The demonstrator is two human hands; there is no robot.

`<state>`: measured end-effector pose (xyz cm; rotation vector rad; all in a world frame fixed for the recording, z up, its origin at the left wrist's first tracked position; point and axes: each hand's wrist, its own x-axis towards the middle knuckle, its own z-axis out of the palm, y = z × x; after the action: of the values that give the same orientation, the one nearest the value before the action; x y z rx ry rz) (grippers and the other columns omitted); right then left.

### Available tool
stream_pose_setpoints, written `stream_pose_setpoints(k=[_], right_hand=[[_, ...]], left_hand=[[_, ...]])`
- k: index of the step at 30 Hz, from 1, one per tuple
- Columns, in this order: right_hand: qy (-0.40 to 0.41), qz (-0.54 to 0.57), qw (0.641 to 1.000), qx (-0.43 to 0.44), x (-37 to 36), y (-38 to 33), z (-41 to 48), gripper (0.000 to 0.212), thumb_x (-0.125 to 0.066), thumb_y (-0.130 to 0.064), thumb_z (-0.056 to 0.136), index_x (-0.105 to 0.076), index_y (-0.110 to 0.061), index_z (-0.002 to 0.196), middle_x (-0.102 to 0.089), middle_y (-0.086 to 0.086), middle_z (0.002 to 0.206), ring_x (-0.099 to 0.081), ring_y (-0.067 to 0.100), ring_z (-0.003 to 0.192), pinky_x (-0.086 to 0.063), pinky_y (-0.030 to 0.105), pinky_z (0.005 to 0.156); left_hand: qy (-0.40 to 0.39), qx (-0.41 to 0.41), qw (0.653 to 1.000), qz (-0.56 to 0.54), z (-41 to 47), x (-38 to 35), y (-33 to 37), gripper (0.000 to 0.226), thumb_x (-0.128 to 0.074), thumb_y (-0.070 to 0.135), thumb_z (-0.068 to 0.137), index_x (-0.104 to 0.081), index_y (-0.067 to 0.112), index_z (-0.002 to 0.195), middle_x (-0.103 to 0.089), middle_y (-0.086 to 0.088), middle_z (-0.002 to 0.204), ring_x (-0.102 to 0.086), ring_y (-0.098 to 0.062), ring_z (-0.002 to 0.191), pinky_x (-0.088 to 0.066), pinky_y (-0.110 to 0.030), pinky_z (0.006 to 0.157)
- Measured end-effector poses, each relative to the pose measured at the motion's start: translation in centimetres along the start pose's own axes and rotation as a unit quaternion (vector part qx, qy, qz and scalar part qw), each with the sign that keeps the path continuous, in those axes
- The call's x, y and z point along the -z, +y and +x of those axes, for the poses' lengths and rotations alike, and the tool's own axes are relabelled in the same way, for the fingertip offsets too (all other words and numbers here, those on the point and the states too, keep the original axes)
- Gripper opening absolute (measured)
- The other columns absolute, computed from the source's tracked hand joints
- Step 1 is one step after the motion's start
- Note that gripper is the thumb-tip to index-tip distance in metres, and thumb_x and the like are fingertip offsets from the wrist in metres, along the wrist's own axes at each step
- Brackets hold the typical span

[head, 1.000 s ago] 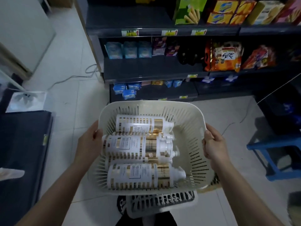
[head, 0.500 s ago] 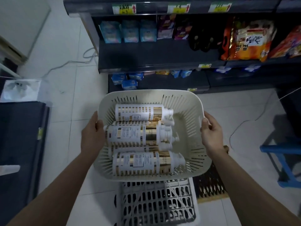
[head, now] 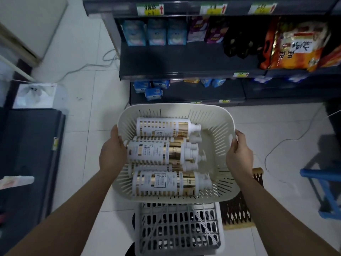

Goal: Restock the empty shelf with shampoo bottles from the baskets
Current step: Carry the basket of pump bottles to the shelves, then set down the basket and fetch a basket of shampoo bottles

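Note:
I hold a cream slatted basket [head: 212, 115] in front of me above the floor. My left hand [head: 111, 156] grips its left rim and my right hand [head: 239, 156] grips its right rim. Inside lie several white-and-gold shampoo bottles on their sides, pump heads to the right: one at the far end [head: 162, 129], one in the middle [head: 158, 153], one nearest me [head: 162, 182], with others partly hidden under them. The dark shelf unit [head: 184, 60] stands ahead; its middle board has bare room in front of the packets.
A grey slotted basket [head: 179, 230] sits on the floor below the cream one, with a dark brown basket [head: 238, 209] beside it. A blue stool [head: 324, 189] stands at right, a dark counter [head: 31, 159] at left. Cables run over the white tiles.
The view has tilted further down and the cream basket has risen off the grey basket, which now shows fully below it. Both hands keep their hold on the rims.

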<state>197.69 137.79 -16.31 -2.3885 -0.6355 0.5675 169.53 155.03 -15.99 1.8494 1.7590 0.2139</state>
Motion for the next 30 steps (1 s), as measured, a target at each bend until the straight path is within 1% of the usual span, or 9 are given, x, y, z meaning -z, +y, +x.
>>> stream_pose_setpoints(k=[3, 5, 9, 12, 15, 19, 21, 25, 30], right_hand=[[0.005, -0.022, 1.0, 0.019, -0.2, 0.5, 0.2, 0.034, -0.026, -0.025, 0.107, -0.042, -0.021, 0.137, -0.062, 0.01, 0.081, -0.054, 0.02, 0.064, -0.035, 0.027, 0.051], [0.006, -0.032, 0.999, 0.032, -0.1, 0.6, 0.0, 0.035, -0.027, -0.022, 0.107, -0.041, -0.019, 0.138, -0.061, 0.012, 0.084, -0.052, 0.023, 0.065, -0.033, 0.027, 0.052], [0.0, -0.08, 0.995, 0.057, 0.2, 0.7, 0.1, 0.042, -0.033, -0.015, 0.104, -0.038, -0.017, 0.145, -0.06, 0.023, 0.102, -0.055, 0.036, 0.083, -0.04, 0.035, 0.068], [0.004, -0.189, 0.979, 0.079, 0.6, 0.5, -1.0, 0.053, -0.047, -0.013, 0.096, -0.035, -0.017, 0.147, -0.05, 0.027, 0.118, -0.049, 0.043, 0.106, -0.043, 0.045, 0.085], [-0.013, -0.336, 0.929, 0.157, 1.0, -0.4, -3.7, 0.061, -0.057, -0.021, 0.091, -0.032, -0.019, 0.147, -0.037, 0.023, 0.14, -0.037, 0.038, 0.126, -0.034, 0.046, 0.1], [-0.104, -0.403, 0.871, 0.26, 1.0, -3.5, -7.7, 0.06, -0.053, -0.04, 0.093, -0.031, -0.024, 0.147, -0.036, 0.012, 0.145, -0.032, 0.03, 0.134, -0.031, 0.043, 0.105], [-0.144, -0.42, 0.838, 0.316, 0.5, -5.3, -10.0, 0.056, -0.048, -0.04, 0.096, -0.032, -0.023, 0.147, -0.039, 0.009, 0.146, -0.033, 0.027, 0.136, -0.029, 0.043, 0.108], [-0.191, -0.41, 0.775, 0.442, -1.0, -9.0, -15.8, 0.048, -0.046, -0.039, 0.097, -0.042, -0.02, 0.141, -0.049, 0.007, 0.14, -0.043, 0.027, 0.13, -0.034, 0.039, 0.103], [-0.277, -0.391, 0.686, 0.547, -3.4, -12.6, -24.4, 0.056, -0.043, -0.042, 0.1, -0.031, -0.021, 0.15, -0.042, 0.009, 0.147, -0.04, 0.028, 0.135, -0.034, 0.039, 0.107]], left_hand=[[-0.014, 0.002, 0.999, 0.045, -0.1, -0.1, 0.3, 0.056, -0.038, 0.011, 0.1, -0.018, 0.012, 0.152, -0.062, -0.016, 0.093, -0.054, -0.027, 0.075, -0.041, -0.038, 0.064], [-0.02, 0.01, 0.997, 0.07, -0.1, -0.2, 0.1, 0.059, -0.041, 0.016, 0.099, -0.015, 0.013, 0.152, -0.063, -0.018, 0.105, -0.06, -0.032, 0.086, -0.043, -0.039, 0.069], [-0.048, -0.003, 0.995, 0.082, -1.3, 0.4, -0.1, 0.034, -0.047, 0.017, 0.096, -0.04, 0.003, 0.127, -0.059, -0.019, 0.113, -0.059, -0.035, 0.098, -0.045, -0.041, 0.076], [-0.072, -0.031, 0.981, 0.175, -3.8, 2.4, -0.7, 0.031, -0.045, 0.026, 0.099, -0.046, 0.001, 0.118, -0.05, -0.019, 0.118, -0.051, -0.034, 0.109, -0.043, -0.041, 0.084], [-0.058, -0.055, 0.966, 0.244, -7.0, 4.9, -2.0, 0.035, -0.045, 0.033, 0.099, -0.049, 0.005, 0.119, -0.05, -0.015, 0.119, -0.049, -0.032, 0.111, -0.043, -0.039, 0.085], [-0.023, -0.052, 0.958, 0.282, -12.5, 8.3, -4.1, 0.039, -0.046, 0.034, 0.098, -0.048, 0.008, 0.128, -0.054, -0.011, 0.123, -0.05, -0.03, 0.114, -0.043, -0.038, 0.089], [-0.015, -0.024, 0.958, 0.287, -15.8, 10.1, -5.4, 0.04, -0.046, 0.034, 0.098, -0.046, 0.01, 0.13, -0.053, -0.009, 0.125, -0.049, -0.029, 0.117, -0.041, -0.037, 0.091], [0.014, 0.048, 0.961, 0.274, -23.6, 13.3, -8.7, 0.027, -0.047, 0.032, 0.098, -0.049, 0.012, 0.115, -0.054, -0.006, 0.123, -0.049, -0.026, 0.114, -0.04, -0.036, 0.09], [0.051, 0.138, 0.955, 0.258, -33.2, 15.8, -13.9, 0.041, -0.048, 0.033, 0.097, -0.046, 0.013, 0.133, -0.046, -0.004, 0.14, -0.041, -0.024, 0.129, -0.037, -0.034, 0.103]])
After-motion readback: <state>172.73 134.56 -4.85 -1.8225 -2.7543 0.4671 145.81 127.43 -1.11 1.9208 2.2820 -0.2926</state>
